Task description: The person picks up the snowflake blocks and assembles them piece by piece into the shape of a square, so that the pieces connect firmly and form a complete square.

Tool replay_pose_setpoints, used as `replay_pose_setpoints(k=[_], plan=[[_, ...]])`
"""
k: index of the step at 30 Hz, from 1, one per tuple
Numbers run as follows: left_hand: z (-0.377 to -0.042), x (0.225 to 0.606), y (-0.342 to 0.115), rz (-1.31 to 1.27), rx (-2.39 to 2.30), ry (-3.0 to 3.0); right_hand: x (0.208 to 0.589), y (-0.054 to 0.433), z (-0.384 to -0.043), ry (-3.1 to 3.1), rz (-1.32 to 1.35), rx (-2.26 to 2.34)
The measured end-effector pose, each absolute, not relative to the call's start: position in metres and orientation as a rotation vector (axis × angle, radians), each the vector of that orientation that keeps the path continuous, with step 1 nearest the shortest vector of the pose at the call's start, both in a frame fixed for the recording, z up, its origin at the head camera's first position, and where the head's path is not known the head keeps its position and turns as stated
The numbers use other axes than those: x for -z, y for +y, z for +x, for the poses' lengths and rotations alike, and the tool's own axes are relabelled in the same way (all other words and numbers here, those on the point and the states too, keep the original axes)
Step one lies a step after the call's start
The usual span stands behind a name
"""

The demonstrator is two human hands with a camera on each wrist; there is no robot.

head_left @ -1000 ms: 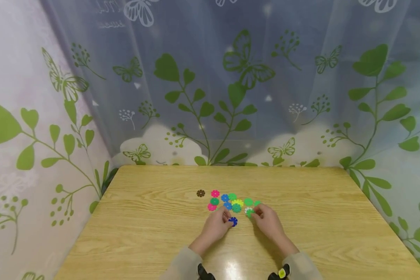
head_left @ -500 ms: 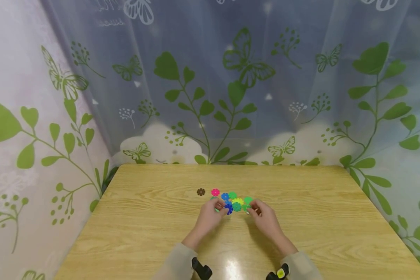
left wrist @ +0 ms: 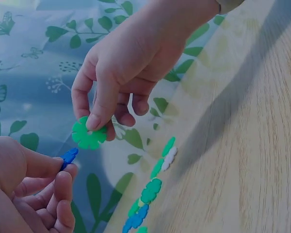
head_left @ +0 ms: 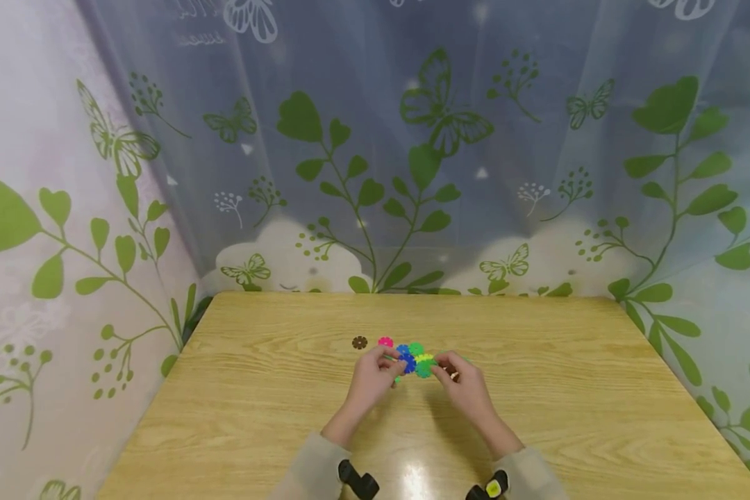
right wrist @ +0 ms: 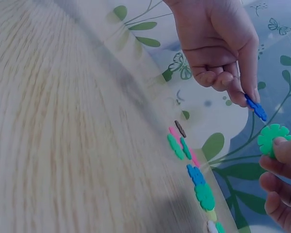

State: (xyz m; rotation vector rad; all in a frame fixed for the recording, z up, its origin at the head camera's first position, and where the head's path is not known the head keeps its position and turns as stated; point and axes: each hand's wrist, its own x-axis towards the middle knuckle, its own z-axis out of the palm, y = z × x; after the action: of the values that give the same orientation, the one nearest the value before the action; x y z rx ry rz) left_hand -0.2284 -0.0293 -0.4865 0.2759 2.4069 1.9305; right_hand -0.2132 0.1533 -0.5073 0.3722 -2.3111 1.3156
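Observation:
My left hand (head_left: 371,378) pinches a dark blue notched plastic flower disc (left wrist: 69,158) between thumb and finger. My right hand (head_left: 467,385) pinches a bright green flower disc (left wrist: 88,132) of the same kind by its edge. Both discs are held up above the table, close together with a small gap between them in the wrist views. The blue one shows nearly edge-on there, while the green one shows its flat face. Below lie loose discs, among them a brown one (head_left: 359,342), a pink one (head_left: 385,342) and a white one (left wrist: 169,158). The hands hide part of this group in the head view.
A wood-grain table (head_left: 275,403) extends around the hands. Behind it hangs a blue-grey curtain (head_left: 350,69) printed with green leaves and butterflies, with pale printed sheeting at both sides. Black wrist straps (head_left: 357,480) sit over the sleeves.
The left hand has moved forward and up with the blue disc. My right hand has lifted the green disc from beside the white one, and the two discs have come closer together.

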Motion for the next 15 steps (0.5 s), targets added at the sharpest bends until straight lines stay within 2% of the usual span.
replay_pose_setpoints(k=[6,13,15], plan=[[-0.226,0.484,-0.028,0.278,-1.928,2.384,0.503,0.15,-0.212,-2.281,0.363,-1.37],[-0.225,0.481,-0.029,0.223,-1.997,2.28,0.47,0.145,-0.195,-2.331,0.366,-1.505],[-0.224,0.48,-0.029,0.197,-2.021,2.23,0.479,0.147,-0.199,-2.317,0.391,-1.52]])
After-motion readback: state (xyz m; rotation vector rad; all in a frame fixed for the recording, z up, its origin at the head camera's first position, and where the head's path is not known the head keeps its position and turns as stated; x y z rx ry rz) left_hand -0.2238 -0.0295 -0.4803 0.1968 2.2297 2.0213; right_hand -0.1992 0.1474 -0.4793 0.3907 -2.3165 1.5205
